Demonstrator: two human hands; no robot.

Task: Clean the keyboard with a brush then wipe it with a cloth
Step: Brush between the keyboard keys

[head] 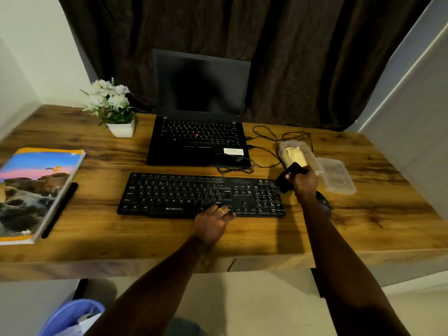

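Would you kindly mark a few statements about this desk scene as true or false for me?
1. The right hand grips a black brush. True.
2. The laptop is closed. False: it is open, with a dark screen.
3. The left hand rests on the keyboard at its front edge. True.
4. The plant stands to the right of the laptop. False: it stands to its left.
5. The brush is lying on the desk. False: it is held above the keyboard's right end.
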